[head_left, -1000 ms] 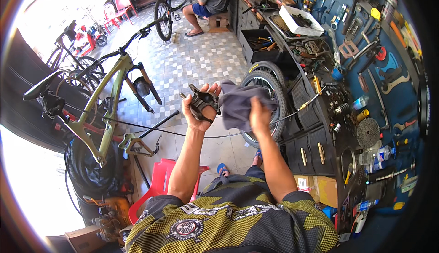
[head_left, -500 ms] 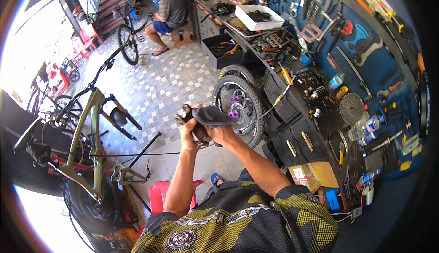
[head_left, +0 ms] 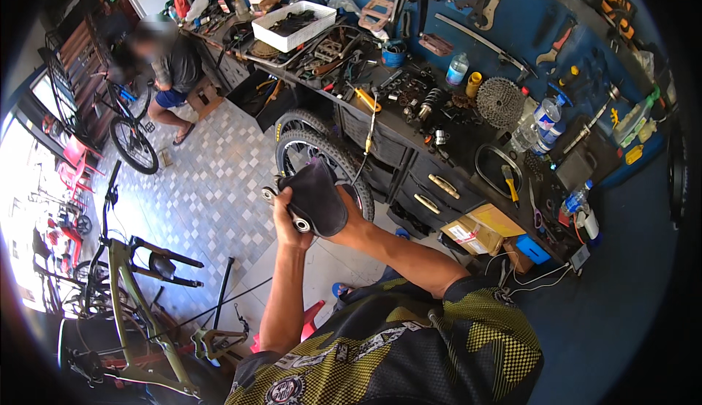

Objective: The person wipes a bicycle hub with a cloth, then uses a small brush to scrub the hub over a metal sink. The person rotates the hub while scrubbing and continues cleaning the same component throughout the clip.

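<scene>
My left hand point(head_left: 289, 228) is closed round a small metal bike linkage part point(head_left: 300, 224). Two of its ends, each with a round silver bearing, stick out by my thumb. A dark grey cloth point(head_left: 318, 199) drapes over the rest of the part and hides most of it. My right hand point(head_left: 352, 218) grips this cloth from its right side, fingers mostly behind it. Both hands are held together in mid-air, in front of a knobbly bicycle wheel point(head_left: 340, 160) that leans against the workbench drawers.
The cluttered workbench point(head_left: 409, 123) runs along the right, with a white basket point(head_left: 296, 35) and a cassette point(head_left: 500, 103). An olive bike frame point(head_left: 135, 310) stands at left. Another person point(head_left: 175, 76) sits at the back beside a bicycle point(head_left: 131, 138). Cardboard boxes point(head_left: 472, 237) sit below the bench.
My view has turned right, so the bench shows more fully. The cloth, bunched over my right hand before, now spreads broad and flat across the linkage part. Both hands still hold on.
</scene>
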{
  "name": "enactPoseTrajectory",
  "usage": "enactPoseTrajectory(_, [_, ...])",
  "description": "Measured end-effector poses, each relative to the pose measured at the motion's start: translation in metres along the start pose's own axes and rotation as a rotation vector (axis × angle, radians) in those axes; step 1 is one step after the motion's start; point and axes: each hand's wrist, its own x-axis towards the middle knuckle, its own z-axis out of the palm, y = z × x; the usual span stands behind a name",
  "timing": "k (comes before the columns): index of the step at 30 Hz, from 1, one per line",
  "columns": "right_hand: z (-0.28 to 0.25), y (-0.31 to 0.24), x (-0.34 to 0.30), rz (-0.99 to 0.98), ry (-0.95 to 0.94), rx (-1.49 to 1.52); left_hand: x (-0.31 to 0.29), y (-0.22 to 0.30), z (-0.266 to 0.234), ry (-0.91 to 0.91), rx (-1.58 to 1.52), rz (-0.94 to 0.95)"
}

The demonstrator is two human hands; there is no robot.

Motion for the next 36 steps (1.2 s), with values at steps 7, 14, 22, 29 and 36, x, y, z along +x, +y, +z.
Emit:
enactPoseTrajectory(7, [-0.11,0.03,-0.004,0.185,-0.06,-0.114,0.075,-0.053,0.043,-0.031,-0.036,-0.211])
enactPoseTrajectory(14, [-0.224,0.123,-0.027,0.121,-0.075,-0.614,0.12,-0.166,0.156,-0.095,0.086,-0.377])
enactPoseTrajectory(22, [-0.321,0.147,-0.05,0.064,-0.011,-0.392,0.181,-0.219,0.211,0.013,0.071,-0.488])
enactPoseTrajectory(29, [-0.354,0.182,-0.069,-0.033,0.1,-0.624,0.196,-0.265,0.246,-0.124,0.166,-0.531])
enactPoseTrajectory(36, [-0.421,0.116,-0.098,-0.03,0.161,-0.64,0.286,-0.263,0.269,-0.389,0.568,-0.472])
